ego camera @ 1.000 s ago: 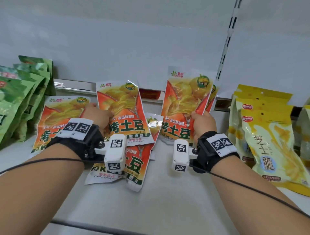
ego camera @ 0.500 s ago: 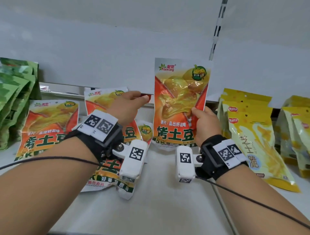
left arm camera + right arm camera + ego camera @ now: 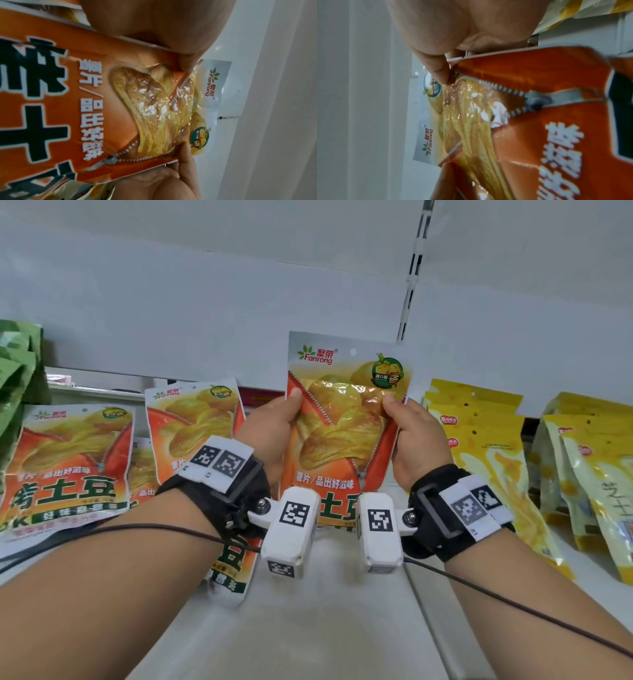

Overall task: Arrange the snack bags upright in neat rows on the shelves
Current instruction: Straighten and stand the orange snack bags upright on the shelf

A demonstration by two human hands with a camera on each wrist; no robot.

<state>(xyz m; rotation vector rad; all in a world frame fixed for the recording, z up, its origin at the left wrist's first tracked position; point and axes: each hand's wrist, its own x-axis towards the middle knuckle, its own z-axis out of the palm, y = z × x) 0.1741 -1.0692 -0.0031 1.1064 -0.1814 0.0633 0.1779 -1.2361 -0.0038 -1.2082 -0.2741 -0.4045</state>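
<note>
An orange potato-chip bag (image 3: 344, 426) stands upright at the middle of the white shelf (image 3: 308, 628), its front toward me. My left hand (image 3: 274, 429) grips its left edge, thumb on the front. My right hand (image 3: 416, 436) grips its right edge the same way. Both wrist views show the same orange bag (image 3: 120, 108) (image 3: 522, 121) close up, with a thumb pressed on its face. Two more orange bags (image 3: 68, 467) (image 3: 195, 426) lean back at the left, and another orange bag (image 3: 233, 570) lies flat under my left wrist.
Green snack bags (image 3: 17, 378) stand at the far left. Rows of yellow bags (image 3: 493, 460) (image 3: 596, 474) stand upright at the right. The white back wall (image 3: 205, 320) carries a slotted upright rail (image 3: 411, 275). Bare shelf lies in front of the held bag.
My left hand left the leaning bags and took the left edge of the bag held by my right hand. The bag now stands more centred between both hands.
</note>
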